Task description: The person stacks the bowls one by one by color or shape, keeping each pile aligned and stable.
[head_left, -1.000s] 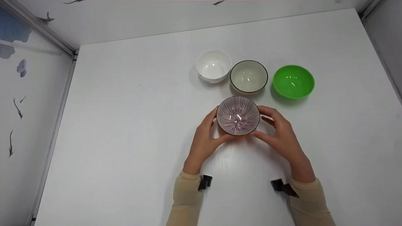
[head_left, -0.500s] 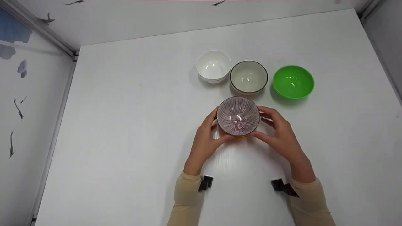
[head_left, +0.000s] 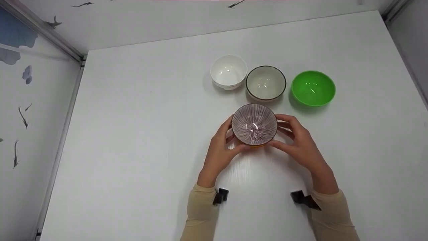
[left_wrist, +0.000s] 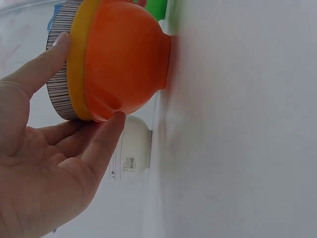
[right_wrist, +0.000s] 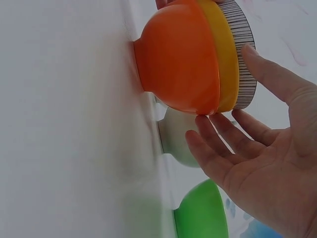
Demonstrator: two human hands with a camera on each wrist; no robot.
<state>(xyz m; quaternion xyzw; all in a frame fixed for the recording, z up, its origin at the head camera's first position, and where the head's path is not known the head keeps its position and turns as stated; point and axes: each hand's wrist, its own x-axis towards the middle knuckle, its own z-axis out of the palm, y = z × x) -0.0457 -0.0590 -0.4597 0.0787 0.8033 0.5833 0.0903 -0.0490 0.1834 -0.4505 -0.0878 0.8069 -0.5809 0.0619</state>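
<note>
Between the two hands stands a stack of nested bowls on the table. On top is a bowl with dark purple stripes (head_left: pixel 254 124); below it show a yellow bowl (left_wrist: pixel 79 64) and an orange bowl (left_wrist: pixel 126 57) whose foot meets the tabletop. My left hand (head_left: pixel 219 152) holds the stack's left side, thumb on the striped wall and fingers against the lower bowls. From the right, my right hand (head_left: pixel 302 147) holds it likewise, its thumb near the striped rim and fingertips at the orange and yellow walls. The far side of the stack is hidden.
Behind the stack, a white bowl (head_left: pixel 228 72) and a cream bowl with a dark rim (head_left: pixel 265 83) stand close together. A green bowl (head_left: pixel 313 88) is to their right. A white wall (head_left: pixel 160 23) borders the white table (head_left: pixel 133 134) at the back.
Both hands keep their hold on the stack, which stays in place. The whole head view has shifted very slightly.
</note>
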